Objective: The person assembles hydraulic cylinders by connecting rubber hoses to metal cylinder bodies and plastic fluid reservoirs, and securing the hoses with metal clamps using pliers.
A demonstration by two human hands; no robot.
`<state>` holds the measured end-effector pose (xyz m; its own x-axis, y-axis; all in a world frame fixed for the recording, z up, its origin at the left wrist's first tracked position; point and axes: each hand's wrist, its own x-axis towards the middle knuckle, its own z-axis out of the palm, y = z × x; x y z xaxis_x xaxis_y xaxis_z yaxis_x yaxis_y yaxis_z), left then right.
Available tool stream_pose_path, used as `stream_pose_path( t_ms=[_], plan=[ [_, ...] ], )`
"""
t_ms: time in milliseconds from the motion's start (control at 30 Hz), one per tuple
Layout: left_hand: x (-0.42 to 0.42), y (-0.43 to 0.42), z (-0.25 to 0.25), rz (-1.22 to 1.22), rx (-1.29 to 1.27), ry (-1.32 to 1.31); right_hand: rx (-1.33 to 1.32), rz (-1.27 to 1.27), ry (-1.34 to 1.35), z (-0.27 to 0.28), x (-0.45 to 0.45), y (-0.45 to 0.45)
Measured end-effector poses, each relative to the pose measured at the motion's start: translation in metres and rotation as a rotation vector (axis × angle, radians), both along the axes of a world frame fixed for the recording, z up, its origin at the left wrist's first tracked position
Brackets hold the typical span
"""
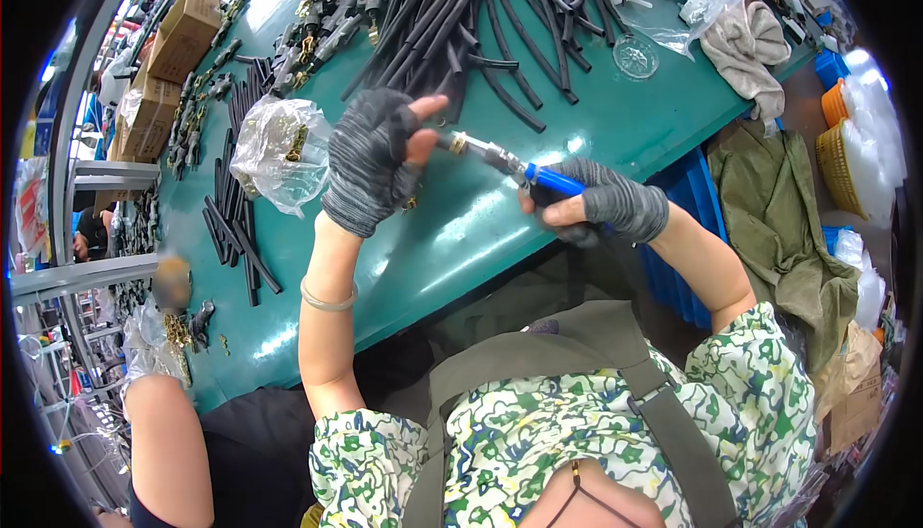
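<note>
My right hand (601, 203), in a grey fingerless glove, is wrapped round a slim tool with a blue handle (556, 182) and a silver metal front; its exact kind is unclear. The tool points left and slightly up. My left hand (375, 158), gloved alike, is closed right at the tool's tip. A small dark piece seems to sit between its fingers, but blur and the fingers hide what it is. Just beyond both hands lies a big pile of black rubber tubes (433, 28). A clear plastic bag (281, 153) with brass-coloured parts rests left of my left hand.
On the green table (461, 259) lie more short black tubes (231, 206) and dark fittings (332, 13). A clear round dish (636, 56) and a crumpled cloth (745, 47) are at the right. Cardboard boxes (183, 33) stand at the left. Another person's knee (168, 432) is at lower left.
</note>
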<state>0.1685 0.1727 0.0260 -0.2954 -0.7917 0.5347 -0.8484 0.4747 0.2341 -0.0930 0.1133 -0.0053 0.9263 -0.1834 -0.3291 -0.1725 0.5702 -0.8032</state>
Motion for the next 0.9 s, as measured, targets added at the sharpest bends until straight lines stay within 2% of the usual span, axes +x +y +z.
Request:
stream_pose_path(
  t_ms=[67, 167, 500, 533, 633, 700, 733, 767, 833, 867, 900],
  plan=[
    [-0.004, 0.003, 0.004, -0.053, 0.025, -0.049, 0.089, 0.042, -0.042, -0.002, 0.0, -0.001],
    [-0.005, 0.003, 0.002, -0.061, -0.008, -0.101, -0.006, 0.052, -0.019, 0.0, 0.001, -0.002],
    [-0.01, 0.012, 0.012, -0.031, 0.071, -0.053, 0.184, 0.082, -0.11, -0.003, 0.004, 0.003],
    [-0.01, 0.017, 0.006, 0.015, 0.125, 0.246, 0.169, 0.077, -0.123, -0.003, 0.004, 0.002],
    [0.019, 0.034, 0.006, 0.375, 0.352, 0.737, 0.007, 0.04, -0.156, -0.004, -0.003, -0.008],
    [0.045, 0.036, -0.001, 0.695, 0.531, 0.503, -0.03, -0.145, -0.032, 0.004, -0.005, -0.007],
    [0.057, 0.043, -0.021, 0.542, 0.481, 0.284, -0.023, -0.215, -0.012, 0.0, -0.003, -0.008],
    [0.051, 0.045, -0.021, 0.542, 0.625, 0.046, -0.059, -0.247, -0.014, -0.004, 0.001, -0.009],
    [0.021, 0.044, -0.011, 0.567, 0.673, 0.019, -0.129, -0.318, -0.022, -0.01, 0.008, -0.01],
    [0.014, 0.04, -0.013, 0.616, 0.704, 0.097, -0.155, -0.345, -0.03, -0.008, 0.01, -0.007],
    [0.01, 0.034, -0.018, 0.572, 0.603, 0.039, -0.165, -0.339, -0.022, -0.007, 0.01, -0.005]
  ],
)
